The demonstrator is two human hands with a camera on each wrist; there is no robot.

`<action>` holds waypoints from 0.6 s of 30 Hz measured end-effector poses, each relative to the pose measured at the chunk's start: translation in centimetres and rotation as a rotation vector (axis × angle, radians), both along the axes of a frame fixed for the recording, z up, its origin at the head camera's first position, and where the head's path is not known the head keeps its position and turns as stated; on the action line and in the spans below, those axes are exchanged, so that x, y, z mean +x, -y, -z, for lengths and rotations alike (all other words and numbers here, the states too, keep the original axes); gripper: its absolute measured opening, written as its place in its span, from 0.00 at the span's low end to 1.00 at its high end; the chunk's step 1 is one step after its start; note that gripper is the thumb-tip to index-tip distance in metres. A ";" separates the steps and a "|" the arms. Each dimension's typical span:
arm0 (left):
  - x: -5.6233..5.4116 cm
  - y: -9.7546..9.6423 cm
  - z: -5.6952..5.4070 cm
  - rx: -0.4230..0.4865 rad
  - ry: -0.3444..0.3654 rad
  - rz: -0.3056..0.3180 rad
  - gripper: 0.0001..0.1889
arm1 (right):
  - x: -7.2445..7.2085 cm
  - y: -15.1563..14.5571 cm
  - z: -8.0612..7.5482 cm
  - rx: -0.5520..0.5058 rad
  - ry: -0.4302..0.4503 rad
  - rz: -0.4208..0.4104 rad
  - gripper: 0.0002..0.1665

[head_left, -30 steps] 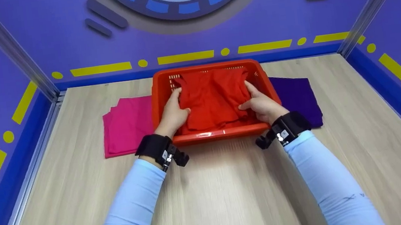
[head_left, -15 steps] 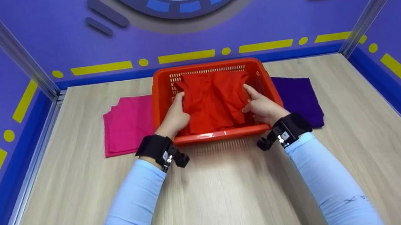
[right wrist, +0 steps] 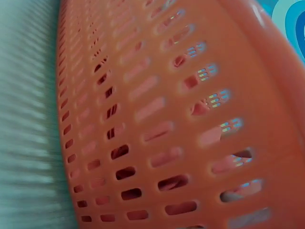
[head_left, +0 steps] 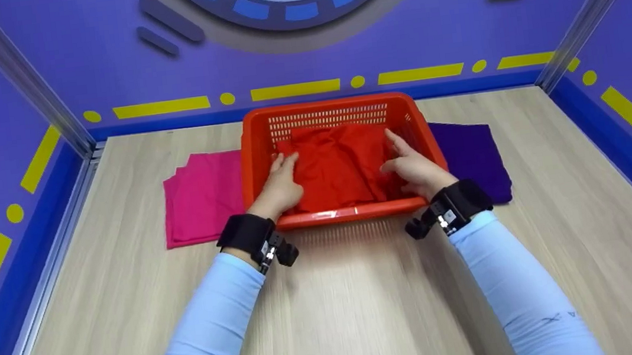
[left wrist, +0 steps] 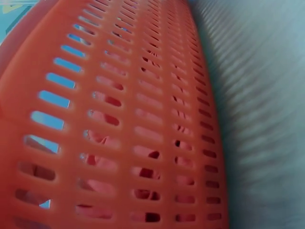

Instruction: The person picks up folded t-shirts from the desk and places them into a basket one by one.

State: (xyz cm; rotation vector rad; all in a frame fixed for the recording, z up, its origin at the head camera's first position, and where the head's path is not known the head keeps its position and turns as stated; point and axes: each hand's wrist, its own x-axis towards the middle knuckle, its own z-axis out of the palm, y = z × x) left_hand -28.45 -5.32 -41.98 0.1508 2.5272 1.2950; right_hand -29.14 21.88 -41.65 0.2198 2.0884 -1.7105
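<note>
A red cloth (head_left: 341, 165), loosely folded and creased, lies inside the red plastic basket (head_left: 344, 215) in the head view. At the cloth's left edge is my left hand (head_left: 278, 187), its fingers loosely spread against the fabric. My right hand (head_left: 417, 167) is inside the basket at the opposite edge, thumb and forefinger apart; some of its fingers are hidden. Both wrist views are filled by the basket's slotted front wall (left wrist: 128, 86), and reddish fabric shows through the slots. Neither hand shows clearly in the wrist views.
Folded pink cloth (head_left: 205, 196) lies on the wooden table (head_left: 343, 311) left of the basket. Dark purple folded cloth (head_left: 471, 160) lies to its right, partly behind my right wrist. A blue-purple panel (head_left: 303, 63) stands right behind the basket.
The red cloth has settled lower into the basket, baring more of the slotted back wall. My left hand has loosened its grip on the cloth's edge; the right thumb and fingers have parted slightly.
</note>
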 end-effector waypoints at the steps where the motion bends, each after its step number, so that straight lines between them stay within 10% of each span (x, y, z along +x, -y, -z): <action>1: 0.0 0.0 0.0 -0.049 -0.003 0.011 0.40 | 0.0 0.0 0.0 0.029 -0.007 -0.007 0.52; 7: -0.1 -0.1 -0.1 -0.279 0.004 0.062 0.19 | 0.1 0.1 0.0 0.093 0.028 -0.024 0.43; 18: 0.0 -0.2 0.1 -0.285 -0.008 0.076 0.19 | 0.1 0.2 0.0 0.065 -0.079 0.010 0.35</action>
